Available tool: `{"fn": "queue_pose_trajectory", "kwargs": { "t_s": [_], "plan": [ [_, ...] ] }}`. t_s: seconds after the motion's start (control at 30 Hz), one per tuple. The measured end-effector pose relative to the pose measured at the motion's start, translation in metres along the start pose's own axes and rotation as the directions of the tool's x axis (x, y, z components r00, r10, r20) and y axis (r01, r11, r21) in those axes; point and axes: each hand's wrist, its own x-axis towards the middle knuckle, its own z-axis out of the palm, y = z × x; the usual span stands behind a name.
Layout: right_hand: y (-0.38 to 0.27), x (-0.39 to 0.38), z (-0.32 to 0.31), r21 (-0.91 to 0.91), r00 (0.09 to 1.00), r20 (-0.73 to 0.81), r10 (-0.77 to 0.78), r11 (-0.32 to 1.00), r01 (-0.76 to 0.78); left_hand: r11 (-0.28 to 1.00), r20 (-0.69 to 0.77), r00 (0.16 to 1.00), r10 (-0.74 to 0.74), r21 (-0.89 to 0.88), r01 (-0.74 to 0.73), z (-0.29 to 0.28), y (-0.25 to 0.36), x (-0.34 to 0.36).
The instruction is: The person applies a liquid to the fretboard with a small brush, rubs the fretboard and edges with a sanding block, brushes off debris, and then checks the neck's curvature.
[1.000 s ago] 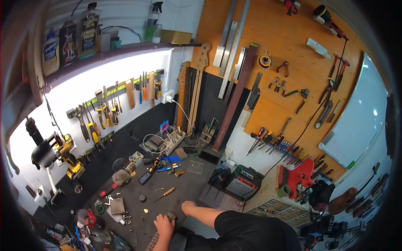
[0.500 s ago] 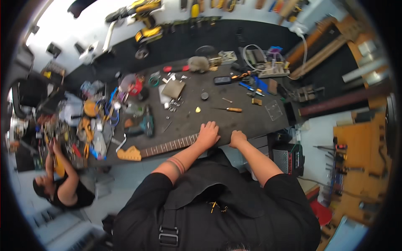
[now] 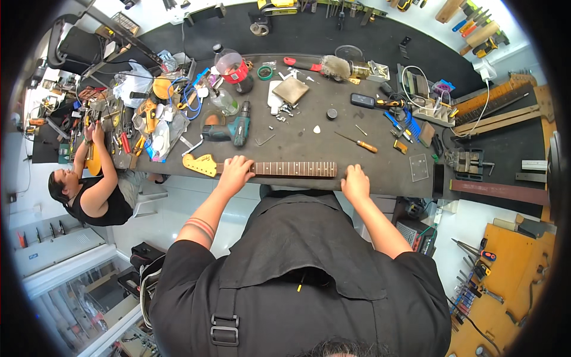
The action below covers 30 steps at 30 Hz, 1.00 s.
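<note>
A guitar neck (image 3: pixel 294 169) with a dark fretted fingerboard and a pale yellow headstock (image 3: pixel 200 165) lies along the front of the dark workbench. My left hand (image 3: pixel 235 174) is wrapped over it just right of the headstock, fingers across the frets. Past the neck's right end, my right hand (image 3: pixel 355 182) rests at the bench edge with its fingers curled in. Whether anything is inside those fingers is hidden. Beyond the neck lie a wooden-handled screwdriver (image 3: pixel 366 146), a small white pick (image 3: pixel 316 129) and a hex key (image 3: pixel 265 140).
A teal drill (image 3: pixel 240 125) lies at the left, near a bottle with a red label (image 3: pixel 233 70). A clear plate (image 3: pixel 419 168) lies on the right. Farther left, another person (image 3: pixel 95 184) works at a cluttered bench. A phone-like device (image 3: pixel 362 100) sits toward the back.
My left hand has slid left along the neck from its plain end to near the headstock, baring the frets there. The view has shifted and turned; my right hand stays by the bench edge.
</note>
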Motion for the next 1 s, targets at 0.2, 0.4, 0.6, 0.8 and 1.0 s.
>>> {"fn": "queue_pose_trajectory", "kwargs": {
  "t_s": [0.2,0.4,0.6,0.8,1.0],
  "plan": [
    [-0.090,0.017,0.015,-0.087,0.752,-0.316,-0.579,0.807,0.584,0.999,-0.010,1.000,-0.028,0.037,0.028,0.001,0.008,0.006],
    [-0.112,0.040,0.023,-0.013,0.794,-0.120,-0.595,0.801,0.599,0.997,0.106,0.993,-0.042,0.062,0.035,0.015,0.016,0.017],
    [0.038,0.018,0.022,0.018,0.868,-0.348,-0.355,0.923,0.385,0.994,0.217,0.972,-0.087,-0.046,0.099,-0.002,0.018,-0.003],
    [0.088,0.014,0.023,0.795,1.000,-0.018,0.007,0.606,0.010,0.941,0.277,0.945,-0.174,-0.237,0.243,-0.072,0.041,-0.002],
    [-0.048,-0.025,-0.102,0.984,0.902,-0.105,-0.418,-0.173,0.034,0.979,0.026,0.988,-0.154,-0.132,0.156,-0.173,0.059,-0.011]
  ]
}}
